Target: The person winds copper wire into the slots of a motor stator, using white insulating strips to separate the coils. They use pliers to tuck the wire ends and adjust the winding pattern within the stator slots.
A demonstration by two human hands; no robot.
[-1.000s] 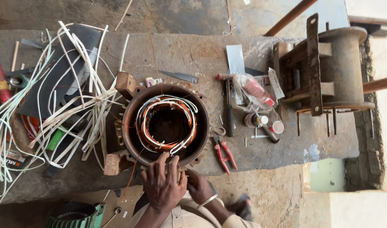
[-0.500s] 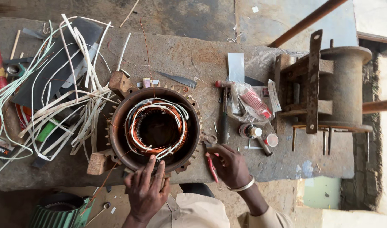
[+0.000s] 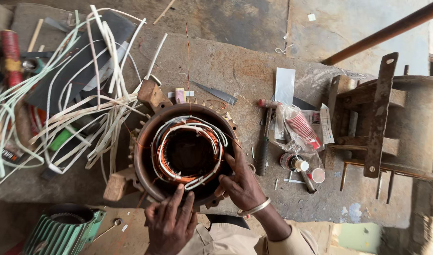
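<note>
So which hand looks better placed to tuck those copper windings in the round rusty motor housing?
Probably the right hand: its fingers already rest on the copper windings inside the round rusty motor housing. The left hand only grips the near rim.

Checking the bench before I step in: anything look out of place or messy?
Yes: a tangle of white sleeving strips sprawls loose across the bench's left side, beside the stator both hands are working on.
</note>
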